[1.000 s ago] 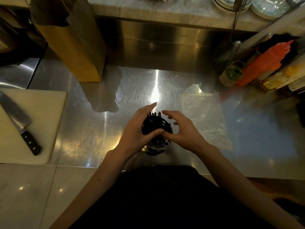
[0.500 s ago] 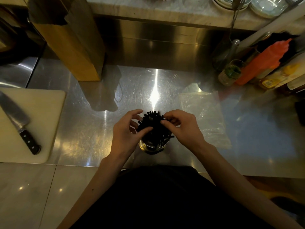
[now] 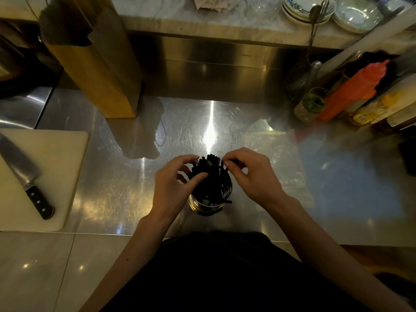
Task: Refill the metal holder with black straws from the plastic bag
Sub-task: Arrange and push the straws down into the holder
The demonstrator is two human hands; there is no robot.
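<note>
A round metal holder (image 3: 210, 204) stands on the steel counter near its front edge, with a bunch of black straws (image 3: 208, 174) sticking up out of it. My left hand (image 3: 174, 188) curls round the left side of the bunch, thumb pressed against the straws. My right hand (image 3: 252, 174) pinches straw tips at the bunch's upper right with thumb and forefinger. A clear plastic bag (image 3: 274, 152) lies flat on the counter just right of the holder, and looks empty.
A white cutting board (image 3: 56, 154) with a black-handled knife (image 3: 27, 179) lies at the left. A wooden knife block (image 3: 96, 70) stands at the back left. Sauce bottles (image 3: 353, 91) and a jar (image 3: 311, 105) crowd the back right. Dishes (image 3: 306, 7) sit on the raised ledge.
Both hands have gone from cupping the holder's rim to gathering the straw tops. The straws now stand higher and more bunched, and my right hand has shifted to pinching tips.
</note>
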